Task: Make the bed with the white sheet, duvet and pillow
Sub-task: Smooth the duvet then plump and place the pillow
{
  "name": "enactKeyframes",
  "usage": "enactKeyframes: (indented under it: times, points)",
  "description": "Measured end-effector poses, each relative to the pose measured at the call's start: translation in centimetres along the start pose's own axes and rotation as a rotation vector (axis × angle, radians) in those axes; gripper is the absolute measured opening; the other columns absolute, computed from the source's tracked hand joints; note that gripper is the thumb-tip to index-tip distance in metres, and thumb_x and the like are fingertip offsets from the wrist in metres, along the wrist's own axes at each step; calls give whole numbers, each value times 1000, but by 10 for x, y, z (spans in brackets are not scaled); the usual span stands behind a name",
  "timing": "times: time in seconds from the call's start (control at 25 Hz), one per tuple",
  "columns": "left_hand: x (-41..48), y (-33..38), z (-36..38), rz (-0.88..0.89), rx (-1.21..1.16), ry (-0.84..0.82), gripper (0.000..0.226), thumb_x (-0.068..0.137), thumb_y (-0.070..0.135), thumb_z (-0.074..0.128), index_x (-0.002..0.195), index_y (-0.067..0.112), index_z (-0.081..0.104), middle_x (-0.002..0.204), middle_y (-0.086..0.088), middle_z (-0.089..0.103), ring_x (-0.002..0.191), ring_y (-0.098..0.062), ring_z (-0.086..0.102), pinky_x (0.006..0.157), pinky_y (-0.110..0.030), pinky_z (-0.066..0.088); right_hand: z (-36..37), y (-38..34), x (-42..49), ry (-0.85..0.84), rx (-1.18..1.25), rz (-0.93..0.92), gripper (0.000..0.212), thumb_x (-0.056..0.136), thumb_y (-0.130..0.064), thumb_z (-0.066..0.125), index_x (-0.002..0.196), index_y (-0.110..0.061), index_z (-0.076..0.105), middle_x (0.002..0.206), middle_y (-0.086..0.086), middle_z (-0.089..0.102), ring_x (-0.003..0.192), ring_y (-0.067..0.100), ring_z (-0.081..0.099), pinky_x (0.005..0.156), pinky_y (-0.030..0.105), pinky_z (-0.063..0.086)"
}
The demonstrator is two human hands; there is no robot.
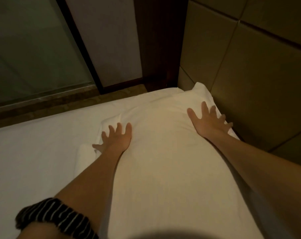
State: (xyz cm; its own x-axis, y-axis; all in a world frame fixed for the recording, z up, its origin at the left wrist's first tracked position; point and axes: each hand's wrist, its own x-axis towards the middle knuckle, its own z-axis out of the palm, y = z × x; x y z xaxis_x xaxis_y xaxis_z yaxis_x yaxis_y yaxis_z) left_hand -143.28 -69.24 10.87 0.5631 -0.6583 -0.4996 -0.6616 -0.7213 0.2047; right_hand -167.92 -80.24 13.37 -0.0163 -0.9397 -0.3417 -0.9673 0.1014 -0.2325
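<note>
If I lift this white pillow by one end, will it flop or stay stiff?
Probably floppy: the pillow bulges between the left hand and right hand and creases near them, so it would likely sag. It looks plump, so probably light for its size. On the smooth sheet it should slide, not roll.

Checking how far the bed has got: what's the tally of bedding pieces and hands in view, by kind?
pillow: 1
sheet: 1
hands: 2, the left hand and the right hand, both spread flat on the pillow
Total: 4
</note>
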Motion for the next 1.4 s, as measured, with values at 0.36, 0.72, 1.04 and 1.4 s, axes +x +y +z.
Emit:
enactKeyframes:
  times: [0.36, 0.72, 1.04, 1.4]
  points:
    - [-129, -43, 49, 296, 33, 305, 64, 73, 74, -22, 133, 53, -29, 152, 17, -24, 143, -11, -19, 116, -47, -9, 40, 38, -136, 269, -119, -543, 62, 86, -69, -5, 144, -49, -12, 155, -14, -16, 144, 10, -18, 116, 37, -12]
    - [-245, -43, 106, 577, 34, 466, 54, 96, 54, 22, 145, 34, 36, 153, 1, 31, 139, -25, 32, 109, -54, 20, 47, 60, -236, 164, -178, -529, 59, 88, -61, -8, 146, -49, -5, 156, -12, -9, 146, 22, -9, 116, 45, -8]
    - [-297, -77, 123, 416, 8, 537, 58, 96, 50, 22, 147, 26, 31, 153, -5, 31, 141, -30, 27, 110, -62, 13, 48, 67, -301, 202, -116, -458, 60, 92, -61, 11, 149, -43, 4, 157, -7, -4, 145, 27, -5, 113, 51, -9]
    - [-327, -107, 148, 272, -91, 521, 60, 96, 53, 18, 152, 33, 6, 157, -4, 22, 143, -29, 19, 108, -66, 15, 47, 158, -323, 320, -29, -227, 67, 88, -65, 7, 150, -39, 12, 159, 0, 9, 143, 41, 6, 111, 64, 6]
